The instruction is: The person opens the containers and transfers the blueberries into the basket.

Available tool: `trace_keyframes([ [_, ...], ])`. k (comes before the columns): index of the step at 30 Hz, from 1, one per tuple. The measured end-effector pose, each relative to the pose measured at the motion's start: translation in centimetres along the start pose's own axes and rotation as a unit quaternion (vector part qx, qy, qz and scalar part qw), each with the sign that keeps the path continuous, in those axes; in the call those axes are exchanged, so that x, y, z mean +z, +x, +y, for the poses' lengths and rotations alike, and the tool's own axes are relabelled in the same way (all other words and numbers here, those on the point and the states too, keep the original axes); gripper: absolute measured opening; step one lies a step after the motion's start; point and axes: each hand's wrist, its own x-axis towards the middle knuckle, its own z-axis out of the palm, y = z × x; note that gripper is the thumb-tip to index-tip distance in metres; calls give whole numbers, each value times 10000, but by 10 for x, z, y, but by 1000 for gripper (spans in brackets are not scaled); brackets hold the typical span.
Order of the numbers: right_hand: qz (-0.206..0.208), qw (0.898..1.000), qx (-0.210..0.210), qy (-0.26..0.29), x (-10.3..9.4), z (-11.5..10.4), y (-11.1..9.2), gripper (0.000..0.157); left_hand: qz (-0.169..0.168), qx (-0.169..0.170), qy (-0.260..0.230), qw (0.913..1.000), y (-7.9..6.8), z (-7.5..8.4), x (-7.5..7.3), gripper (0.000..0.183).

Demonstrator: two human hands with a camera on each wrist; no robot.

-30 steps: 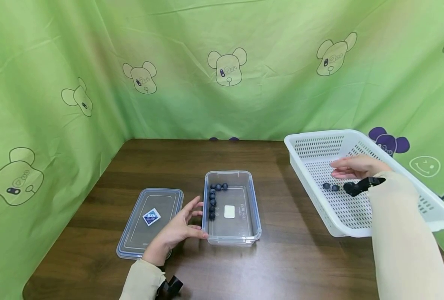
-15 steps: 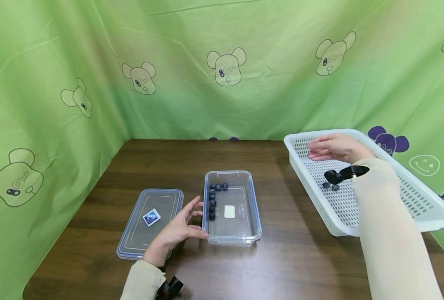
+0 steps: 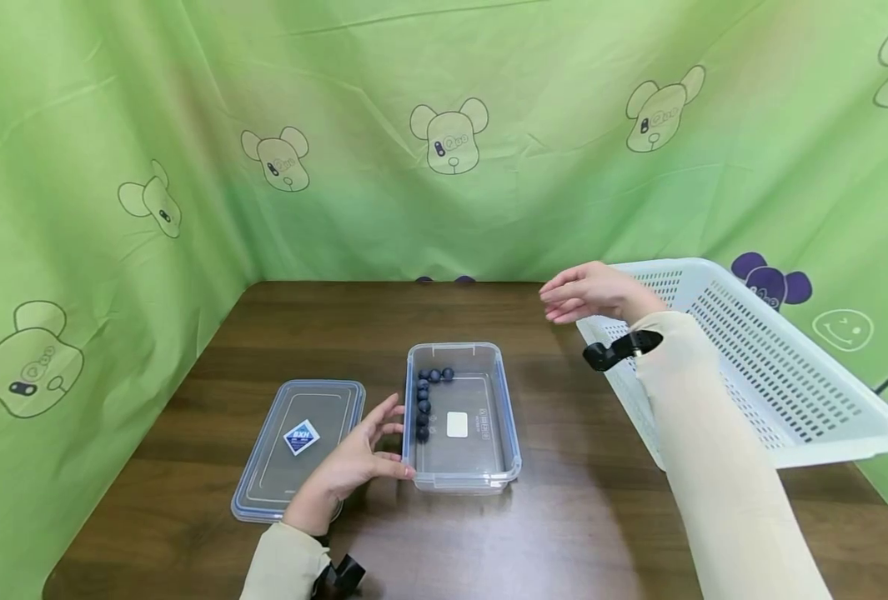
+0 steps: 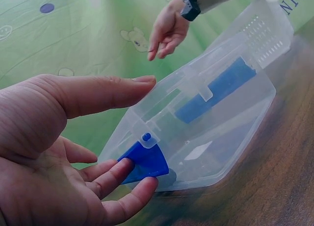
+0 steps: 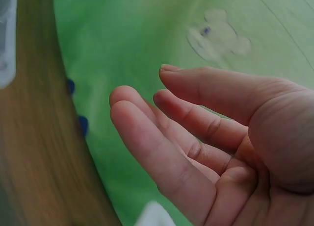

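Observation:
The clear plastic food box [image 3: 481, 450] stands on the table with several blueberries [image 3: 423, 407] along its left wall and far left corner. My left hand [image 3: 357, 462] rests against the box's left side, thumb at the near corner. In the left wrist view its fingers touch a blue clip [image 4: 147, 163] on that side. My right hand [image 3: 589, 292] is raised at the left rim of the white basket [image 3: 781, 367]. The right wrist view shows its fingers [image 5: 162, 162] loosely bent and apart from the thumb, with nothing seen between them.
A clear lid [image 3: 271, 467] with a blue edge and a diamond label lies left of the box, partly behind the left hand. The right sleeve [image 3: 714, 450] covers part of the basket. A green printed cloth [image 3: 368, 200] hangs behind the wooden table [image 3: 556, 533].
My right hand has moved left from inside the basket to over its left rim. The sleeve now hides the two blueberries seen in the basket earlier. My left hand stays at the box.

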Motion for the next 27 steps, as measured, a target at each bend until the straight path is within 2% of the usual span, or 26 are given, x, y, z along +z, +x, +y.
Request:
trace_keyframes([
  [8, -282, 9995, 69, -103, 41, 7, 28, 11, -5, 44, -31, 10000, 0, -1, 0, 109],
  [16, -553, 9976, 179, -384, 78, 17, 51, 32, 17, -16, -51, 10000, 0, -1, -1, 108],
  [27, -763, 9934, 644, -564, 115, 33, 68, 29, 44, -50, -69, 10000, 1, -2, -1, 109],
])
